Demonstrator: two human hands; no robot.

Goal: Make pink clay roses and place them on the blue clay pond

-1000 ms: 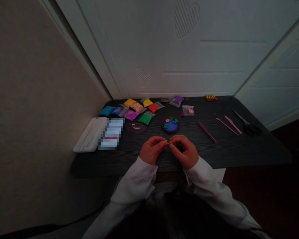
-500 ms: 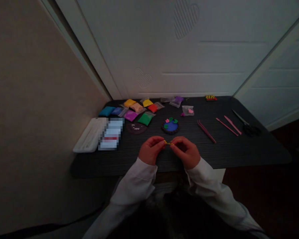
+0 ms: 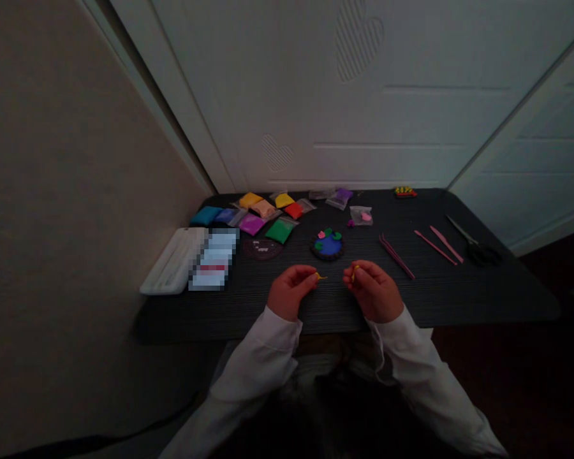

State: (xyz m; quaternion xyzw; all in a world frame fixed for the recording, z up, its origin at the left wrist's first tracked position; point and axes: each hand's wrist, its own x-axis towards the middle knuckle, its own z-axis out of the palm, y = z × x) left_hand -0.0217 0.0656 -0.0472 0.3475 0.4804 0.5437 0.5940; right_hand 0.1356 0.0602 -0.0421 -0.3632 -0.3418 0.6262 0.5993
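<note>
Between thumb and fingers, my left hand pinches a small piece of yellow clay with a thin tip pointing right. My right hand is closed on another bit of yellow clay. A gap separates the two hands, both held above the front of the dark table. Just beyond them lies a round clay pond, blue inside a dark brown rim, with green leaf shapes and a pink flower on it.
Several bags of coloured clay, among them a green one, lie at the back left. Nearer are a clear disc, a white tray and a blurred phone. Tweezers, pink tools and scissors lie right.
The yellow clay stretched between my hands has parted into two pieces. My right hand has moved right and turned, while my left hand stays almost in place.
</note>
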